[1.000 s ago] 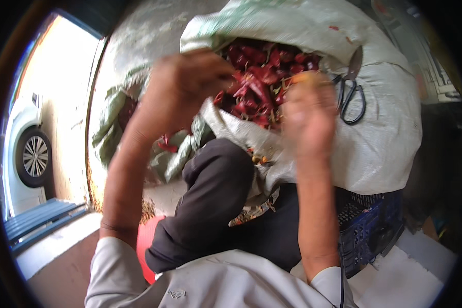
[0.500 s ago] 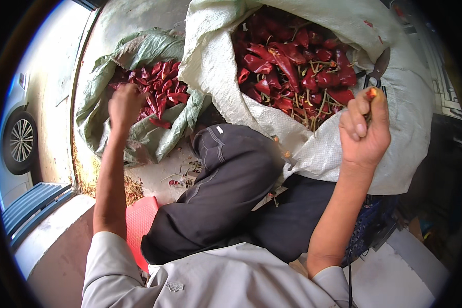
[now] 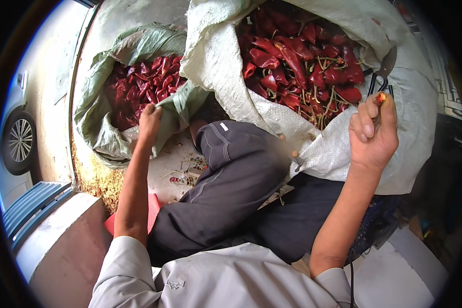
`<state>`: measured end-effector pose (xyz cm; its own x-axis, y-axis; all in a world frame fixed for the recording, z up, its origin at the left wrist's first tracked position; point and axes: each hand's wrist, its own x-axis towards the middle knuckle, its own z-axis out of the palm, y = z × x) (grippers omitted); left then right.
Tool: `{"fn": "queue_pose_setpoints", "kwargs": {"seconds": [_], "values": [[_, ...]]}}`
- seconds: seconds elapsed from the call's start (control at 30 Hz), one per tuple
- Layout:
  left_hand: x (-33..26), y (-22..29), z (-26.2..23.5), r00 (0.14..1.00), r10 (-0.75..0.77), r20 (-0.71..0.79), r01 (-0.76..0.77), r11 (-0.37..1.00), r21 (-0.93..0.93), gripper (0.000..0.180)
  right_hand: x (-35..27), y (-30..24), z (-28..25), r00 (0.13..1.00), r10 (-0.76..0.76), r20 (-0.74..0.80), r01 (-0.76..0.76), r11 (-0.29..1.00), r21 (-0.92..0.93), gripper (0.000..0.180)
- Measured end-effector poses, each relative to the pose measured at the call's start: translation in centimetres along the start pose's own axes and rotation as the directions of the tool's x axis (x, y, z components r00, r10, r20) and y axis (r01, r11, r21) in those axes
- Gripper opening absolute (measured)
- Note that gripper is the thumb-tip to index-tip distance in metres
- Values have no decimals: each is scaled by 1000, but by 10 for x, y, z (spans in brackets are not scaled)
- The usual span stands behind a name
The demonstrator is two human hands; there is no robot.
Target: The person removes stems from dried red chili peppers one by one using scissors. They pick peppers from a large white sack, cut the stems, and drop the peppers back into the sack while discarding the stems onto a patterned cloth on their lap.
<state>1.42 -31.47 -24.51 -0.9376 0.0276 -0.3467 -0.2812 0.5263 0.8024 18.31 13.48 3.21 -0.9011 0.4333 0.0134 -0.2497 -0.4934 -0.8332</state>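
With closed fingers, my left hand (image 3: 149, 122) pinches the near rim of a green woven sack (image 3: 119, 142). Dried red chili peppers (image 3: 138, 88) fill that sack, without visible stems. Raised at the right, my right hand (image 3: 373, 134) is closed on a chili stem end (image 3: 380, 98), orange and red at its tip. Just left of this hand a larger white woven sack (image 3: 339, 154) stands open, full of red chili peppers (image 3: 295, 56) with stems on. Behind the right hand, scissors (image 3: 383, 72) with dark handles rest on the white sack.
My bent leg (image 3: 241, 159) in dark trousers lies before the sacks. Stem scraps (image 3: 187, 172) litter the floor beside it. A red plastic stool or tray (image 3: 153, 210) is under my left forearm. A blue slatted bench (image 3: 33, 208) and a parked car (image 3: 18, 149) are at far left.
My left hand has come from over the peppers in the green sack to its near rim and gripped it. My right hand still holds the stem end and has shifted slightly down and right.
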Motion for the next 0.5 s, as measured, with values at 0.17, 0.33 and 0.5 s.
{"fn": "queue_pose_setpoints", "kwargs": {"seconds": [0.17,0.33,0.5], "values": [[-17,83,-53,886,-79,457,348,765,-542,13,-2,-3,4,999,5,46,-4,1000,-10,19],[16,41,-78,978,-132,160,112,985,132,15,-3,-3,1,998,-3,60,2,1000,5,19],[32,25,-74,952,134,-277,32,851,525,23,-8,-5,10,999,-26,-18,26,999,-24,15]]}}
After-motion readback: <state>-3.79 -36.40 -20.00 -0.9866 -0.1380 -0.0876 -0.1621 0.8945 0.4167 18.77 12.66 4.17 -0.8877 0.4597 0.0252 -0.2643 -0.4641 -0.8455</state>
